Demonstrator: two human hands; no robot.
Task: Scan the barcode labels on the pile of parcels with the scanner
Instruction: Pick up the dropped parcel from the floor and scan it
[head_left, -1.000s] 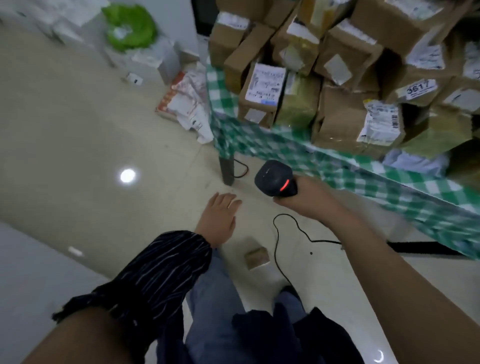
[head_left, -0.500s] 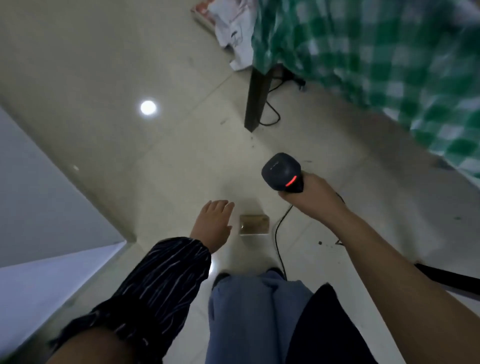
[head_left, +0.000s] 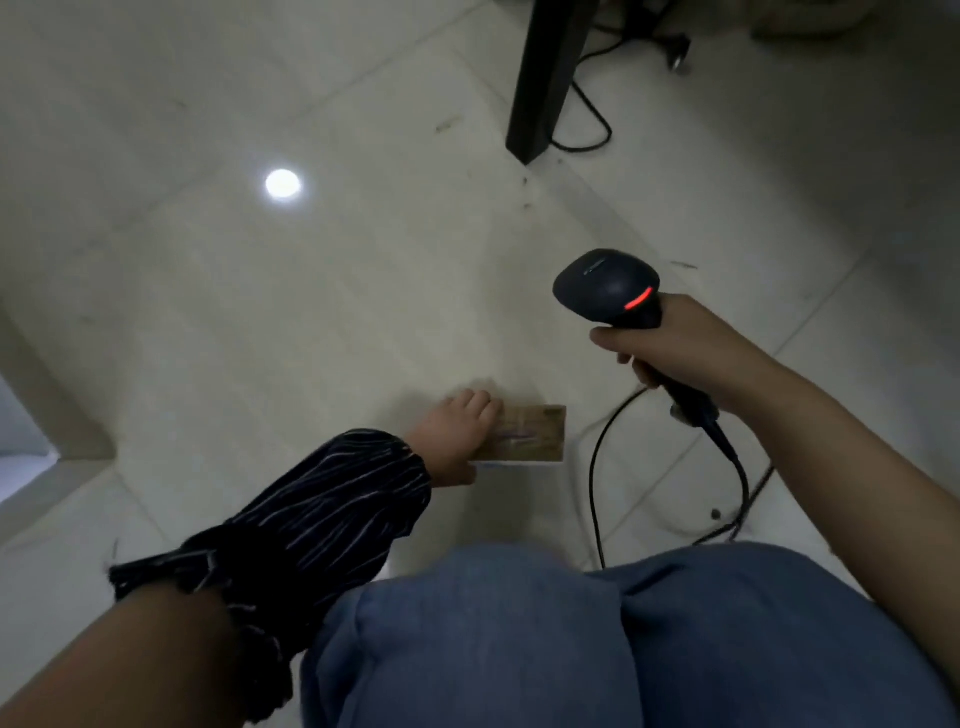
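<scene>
The fingers (head_left: 475, 406) of the left hand (head_left: 454, 441) are curled over the left end of a small brown parcel (head_left: 530, 434) lying flat on the floor (head_left: 218, 322). The thumb sits against its near edge, so the hand grips that end. The parcel's right half is uncovered, and a pale strip shows along its near edge, too blurred to read.

To the right and a little farther off, the right hand (head_left: 675, 348) is wrapped tight round the handle of the black scanner (head_left: 605, 286). The scanner's head is held clear of the floor, with a red light glowing on it. The head is apart from the parcel, up and to the right of it. I cannot see the scanning window.

The scanner's cable (head_left: 597, 467) loops down just right of the parcel and disappears behind the person's knees (head_left: 571, 639). Bare tile spreads left and far of the parcel. A dark table leg (head_left: 545, 78) stands at the far edge, cut off at the top, with more wires behind it. A striped sleeve (head_left: 322, 514) covers the left wrist.
</scene>
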